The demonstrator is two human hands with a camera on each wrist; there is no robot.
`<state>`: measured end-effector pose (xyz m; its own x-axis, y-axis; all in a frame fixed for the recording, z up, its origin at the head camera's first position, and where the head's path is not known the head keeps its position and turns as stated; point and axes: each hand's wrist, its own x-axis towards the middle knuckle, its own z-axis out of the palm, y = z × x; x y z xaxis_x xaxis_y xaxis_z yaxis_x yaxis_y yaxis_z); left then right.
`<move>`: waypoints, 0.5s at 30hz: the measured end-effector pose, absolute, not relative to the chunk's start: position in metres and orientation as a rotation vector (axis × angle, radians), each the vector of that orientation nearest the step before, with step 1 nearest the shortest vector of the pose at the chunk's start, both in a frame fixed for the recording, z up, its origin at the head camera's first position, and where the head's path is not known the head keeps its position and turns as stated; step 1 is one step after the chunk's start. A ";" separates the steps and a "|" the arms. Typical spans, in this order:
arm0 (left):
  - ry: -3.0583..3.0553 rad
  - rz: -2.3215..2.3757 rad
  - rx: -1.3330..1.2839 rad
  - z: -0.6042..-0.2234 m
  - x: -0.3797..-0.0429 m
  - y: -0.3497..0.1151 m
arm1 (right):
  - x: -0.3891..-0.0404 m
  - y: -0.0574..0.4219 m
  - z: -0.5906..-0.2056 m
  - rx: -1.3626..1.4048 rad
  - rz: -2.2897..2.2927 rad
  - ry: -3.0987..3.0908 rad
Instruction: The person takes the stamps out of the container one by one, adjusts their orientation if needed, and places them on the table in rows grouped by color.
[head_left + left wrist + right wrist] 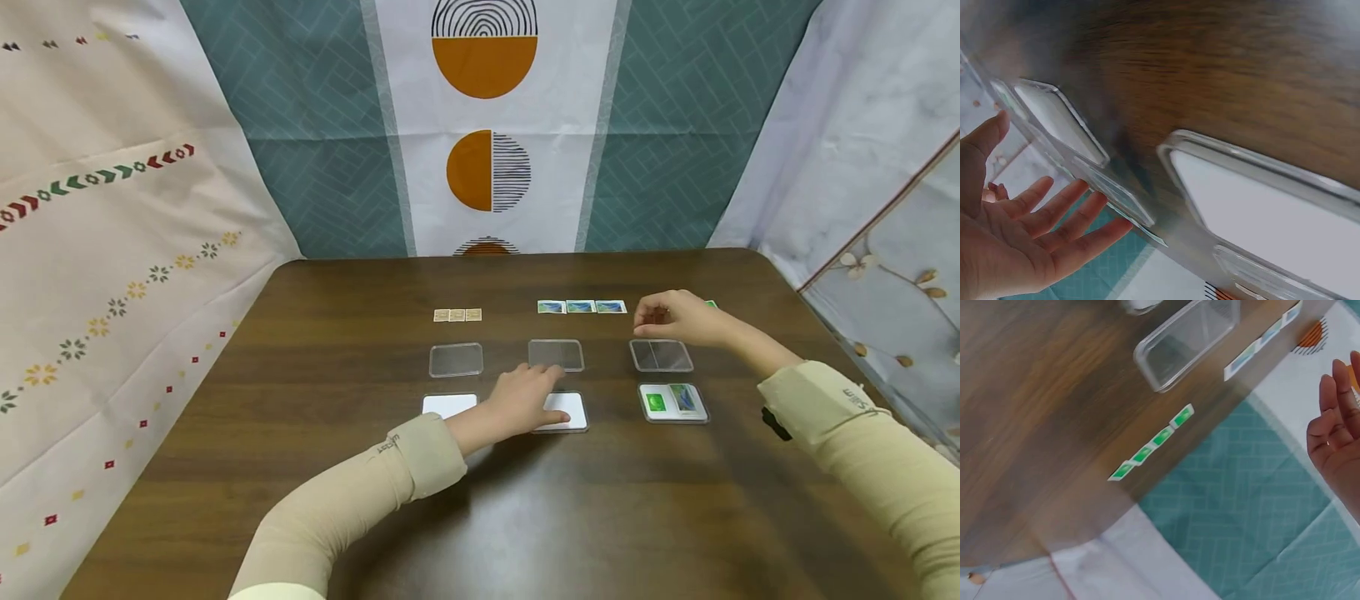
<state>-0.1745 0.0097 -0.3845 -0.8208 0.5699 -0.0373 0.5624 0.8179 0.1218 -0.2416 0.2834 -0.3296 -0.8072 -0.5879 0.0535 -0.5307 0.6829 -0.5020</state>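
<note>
My left hand (521, 400) reaches with spread fingers over the middle clear case with a white insert (573, 408). In the left wrist view its palm and fingers show with nothing in them. My right hand (678, 317) hovers above the right clear lid (662, 356), its fingers bent, no object visible in them. Just left of its fingertips lies a row of three blue-green stamps (581, 307). A case holding a green stamp and a blue one (673, 403) sits below the right lid. Several green stamps (1152, 442) lie in a row, mostly hidden behind the right arm in the head view.
Three small tan stamps (457, 315) lie at the back left. Clear lids stand in a row, including a left lid (456, 360) and a middle lid (557, 355). Another white-insert case (450, 405) is partly behind the left wrist. Patterned cloths (322, 183) surround the wooden table (315, 350).
</note>
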 end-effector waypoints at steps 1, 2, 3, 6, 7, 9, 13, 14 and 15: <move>2.926 0.155 0.919 -0.384 -0.175 0.012 | -0.240 0.285 -0.329 -0.924 -0.779 2.786; 2.923 0.146 0.925 -0.383 -0.175 0.014 | -0.238 0.288 -0.329 -0.925 -0.781 2.791; 2.918 0.138 0.929 -0.382 -0.175 0.016 | -0.236 0.289 -0.328 -0.923 -0.784 2.794; 2.907 0.125 0.941 -0.380 -0.175 0.022 | -0.232 0.295 -0.331 -0.938 -0.802 2.783; 2.898 0.126 0.940 -0.379 -0.174 0.023 | -0.231 0.296 -0.332 -0.957 -0.807 2.781; 2.885 0.118 0.956 -0.378 -0.174 0.027 | -0.228 0.300 -0.334 -0.979 -0.832 2.768; 2.881 0.101 1.014 -0.379 -0.176 0.033 | -0.220 0.308 -0.338 -1.023 -0.844 2.786; 2.887 0.094 1.030 -0.379 -0.177 0.034 | -0.218 0.311 -0.340 -1.030 -0.846 2.794; 2.893 0.094 1.040 -0.380 -0.178 0.035 | -0.216 0.313 -0.342 -1.047 -0.841 2.810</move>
<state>-0.1784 0.0352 -0.3798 -0.7695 0.6373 -0.0411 0.6333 0.7698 0.0794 -0.2160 0.3129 -0.3421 -0.7737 -0.6137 0.1575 -0.5993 0.6281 -0.4963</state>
